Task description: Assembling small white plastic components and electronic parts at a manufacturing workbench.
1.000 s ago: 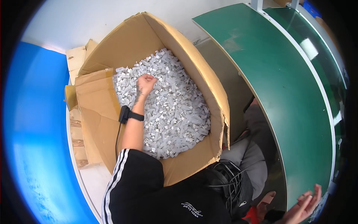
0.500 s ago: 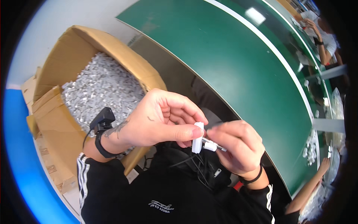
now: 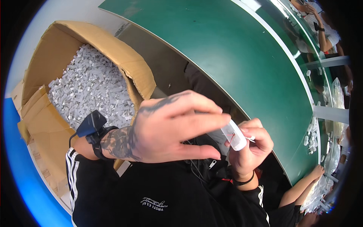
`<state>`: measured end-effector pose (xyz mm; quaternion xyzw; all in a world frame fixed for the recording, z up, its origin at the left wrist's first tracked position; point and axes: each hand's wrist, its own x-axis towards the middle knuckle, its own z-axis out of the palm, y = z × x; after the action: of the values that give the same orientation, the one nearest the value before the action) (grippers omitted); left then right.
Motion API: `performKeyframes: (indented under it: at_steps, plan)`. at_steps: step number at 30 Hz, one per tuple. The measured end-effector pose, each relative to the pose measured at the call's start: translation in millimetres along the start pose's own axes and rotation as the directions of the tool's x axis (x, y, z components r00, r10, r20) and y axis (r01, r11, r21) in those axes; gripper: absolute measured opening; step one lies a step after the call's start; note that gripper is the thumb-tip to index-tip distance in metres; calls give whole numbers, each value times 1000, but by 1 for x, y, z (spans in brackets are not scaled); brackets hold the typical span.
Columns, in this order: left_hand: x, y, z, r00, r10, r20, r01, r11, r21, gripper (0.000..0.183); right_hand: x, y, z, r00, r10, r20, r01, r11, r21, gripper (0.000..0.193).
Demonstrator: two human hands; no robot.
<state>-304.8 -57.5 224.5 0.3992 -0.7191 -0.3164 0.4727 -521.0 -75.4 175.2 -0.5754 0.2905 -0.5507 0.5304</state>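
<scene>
My right hand [image 3: 251,145] pinches a small white plastic housing [image 3: 238,142] between thumb and fingers. The piece is tilted, and a thin red line, perhaps a wire, shows on its face. A slim white part [image 3: 250,139] sticks out beside it at my right fingers. My left hand [image 3: 177,128] is open, back upward, its thumb stretched apart from the fingers. One left fingertip reaches the upper end of the housing; whether it presses on it I cannot tell. Blur softens the left fingers.
To the left stands a large cardboard box [image 3: 141,73] full of small white plastic pieces [image 3: 92,87]. A green table [image 3: 227,49] with a white stripe curves across the right. Small white parts [image 3: 312,134] lie by its edge, near a co-worker's arm [image 3: 302,185] and clear plastic bags [image 3: 332,159].
My left hand has let go of the white piece and turned its back upward, fingers stretched. The piece is now in my right hand, farther right. The whole view has shifted.
</scene>
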Motion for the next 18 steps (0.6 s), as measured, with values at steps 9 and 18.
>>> performKeyframes:
  at_steps: [9, 18]
  plan:
    - [-3, 1, 6, 999, -38, 11, 39, 993, -112, 27, -5, 12, 3, 998, -50, 46, 47, 997, 58, 13]
    - [4, -16, 16, 995, 100, -4, -100, 994, -48, 34, -6, 12, 17, 938, 334, 98, -323, 731, 601, 12]
